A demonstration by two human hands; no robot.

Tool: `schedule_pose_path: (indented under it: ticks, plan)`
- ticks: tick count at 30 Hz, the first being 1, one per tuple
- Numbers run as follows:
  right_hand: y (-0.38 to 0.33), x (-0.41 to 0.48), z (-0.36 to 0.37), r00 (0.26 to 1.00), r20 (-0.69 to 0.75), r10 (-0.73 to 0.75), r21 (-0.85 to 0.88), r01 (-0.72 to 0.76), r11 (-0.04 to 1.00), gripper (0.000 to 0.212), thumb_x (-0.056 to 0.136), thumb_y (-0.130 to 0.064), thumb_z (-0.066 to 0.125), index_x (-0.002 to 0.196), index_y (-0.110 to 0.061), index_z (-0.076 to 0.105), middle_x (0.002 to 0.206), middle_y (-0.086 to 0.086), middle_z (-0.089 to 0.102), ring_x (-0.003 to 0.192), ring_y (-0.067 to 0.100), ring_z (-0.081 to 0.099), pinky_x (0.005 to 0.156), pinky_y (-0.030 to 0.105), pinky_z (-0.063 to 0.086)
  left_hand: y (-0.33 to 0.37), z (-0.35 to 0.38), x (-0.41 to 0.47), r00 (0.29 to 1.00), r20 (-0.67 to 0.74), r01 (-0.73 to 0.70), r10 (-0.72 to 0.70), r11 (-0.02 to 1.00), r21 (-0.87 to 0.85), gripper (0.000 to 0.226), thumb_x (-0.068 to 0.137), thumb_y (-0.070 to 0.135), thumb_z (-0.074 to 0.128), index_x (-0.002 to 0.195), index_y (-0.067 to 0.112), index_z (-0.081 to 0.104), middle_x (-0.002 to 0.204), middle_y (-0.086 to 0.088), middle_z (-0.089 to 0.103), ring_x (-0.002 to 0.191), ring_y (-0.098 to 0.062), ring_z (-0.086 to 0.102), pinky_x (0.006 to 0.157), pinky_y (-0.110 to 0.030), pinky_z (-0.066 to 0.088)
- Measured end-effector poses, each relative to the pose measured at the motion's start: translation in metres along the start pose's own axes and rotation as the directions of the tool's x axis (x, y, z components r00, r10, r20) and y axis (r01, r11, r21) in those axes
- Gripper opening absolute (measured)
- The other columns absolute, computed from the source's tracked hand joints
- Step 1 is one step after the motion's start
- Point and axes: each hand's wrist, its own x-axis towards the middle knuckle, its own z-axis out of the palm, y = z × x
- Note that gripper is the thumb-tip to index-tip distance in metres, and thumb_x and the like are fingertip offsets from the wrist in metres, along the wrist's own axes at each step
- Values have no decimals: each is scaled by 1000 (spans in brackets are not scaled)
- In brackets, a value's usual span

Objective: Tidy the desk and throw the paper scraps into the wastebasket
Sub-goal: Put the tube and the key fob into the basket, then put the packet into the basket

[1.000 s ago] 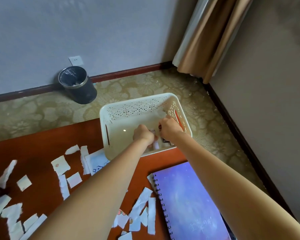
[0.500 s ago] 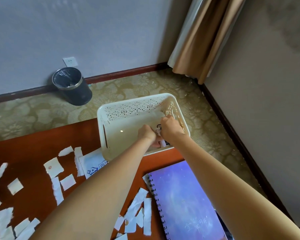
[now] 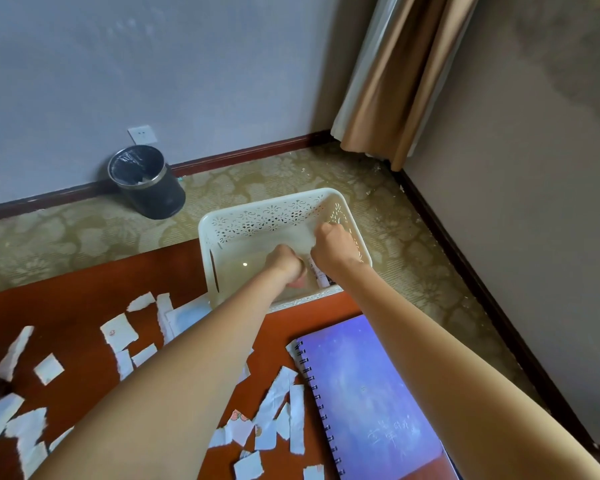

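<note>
Paper scraps [image 3: 118,336] lie scattered over the near and left part of the desk [image 3: 66,306]; neither hand touches them. Wastebasket [image 3: 146,181] stands on the floor by the far wall, left, well apart from the desk. Both hands are inside the white basket [image 3: 274,216] at the desk's far edge. Left hand [image 3: 286,266] and right hand [image 3: 333,245] show curled fingers, seen from behind; whether either grips anything cannot be told. Small stationery items [image 3: 318,275] lie between them on the basket floor. Spiral notebook [image 3: 371,393] lies near right.

Assessment: stationery is being stowed. Recommended: lay the items flat by the right wall, release fully, lift both hands clear of the pierced rim, then gather the scraps in bunches.
</note>
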Motion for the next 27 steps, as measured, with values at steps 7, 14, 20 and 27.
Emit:
schedule_pose_path:
  ticks: [7, 14, 20, 27]
  plan:
    - [-33, -47, -24, 984, -174, 26, 199, 9, 980, 37, 90, 1, 37, 122, 0, 53, 117, 21, 59, 101, 39, 60, 82, 42, 52, 21, -58, -73, 976, -60, -203, 208, 976, 84, 26, 90, 2, 38, 79, 12, 59, 88, -14, 66, 82, -26, 63, 89, -38, 54]
    - [-79, -142, 3, 923, -375, -86, 299, 208, 931, 33, 88, -2, 47, 118, -2, 59, 115, 19, 65, 101, 36, 62, 83, 39, 50, -22, -127, -179, 852, -350, -367, 390, 921, 134, 22, 95, 12, 47, 108, 13, 64, 110, -4, 67, 98, -17, 63, 83, -29, 52]
    - [-79, -224, 79, 970, -224, -97, 399, 182, 899, 32, 88, -1, 46, 115, -3, 63, 114, 17, 66, 101, 33, 62, 71, 29, 43, -116, -138, -232, 867, -434, -255, 244, 966, 34, 21, 96, 16, 46, 109, 12, 63, 118, -4, 64, 102, -14, 61, 70, -18, 47]
    - [-59, -217, 151, 989, 116, 94, 451, -137, 882, 33, 94, -13, 51, 126, -4, 53, 130, 13, 58, 113, 25, 58, 85, 26, 46, -195, -108, -224, 958, -277, 23, -80, 979, -203, 23, 95, 8, 49, 112, 5, 63, 119, -13, 65, 102, -22, 65, 86, -31, 55]
